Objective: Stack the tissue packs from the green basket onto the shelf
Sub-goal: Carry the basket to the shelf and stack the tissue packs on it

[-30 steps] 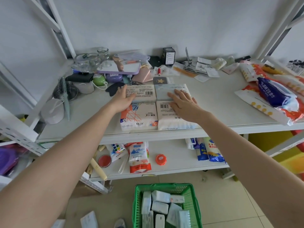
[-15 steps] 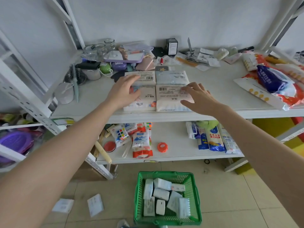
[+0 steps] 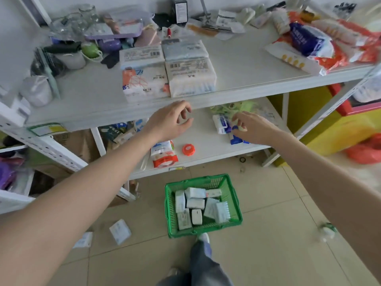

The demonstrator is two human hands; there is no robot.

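Observation:
Several tissue packs [image 3: 167, 69] lie side by side in a block near the front edge of the white shelf [image 3: 247, 65]. On the floor below stands the green basket [image 3: 234, 199], holding several more white tissue packs [image 3: 194, 203]. My left hand [image 3: 171, 120] hovers in front of the shelf's front edge, fingers loosely curled and holding nothing. My right hand [image 3: 250, 127] hangs at the same height to the right, fingers apart and empty. Both hands are clear of the packs and well above the basket.
Jars, a purple tray, a brush and a cup crowd the shelf's back left [image 3: 82, 38]. Snack bags [image 3: 321, 44] cover its right end. The lower shelf holds a wipes pack [image 3: 164, 153] and an orange lid [image 3: 188, 149]. Two loose packs [image 3: 120, 231] lie on the floor left of the basket.
Both hands have come off the packs on the shelf and drawn back and down past the shelf's front edge. The view has tilted down, showing the basket in full.

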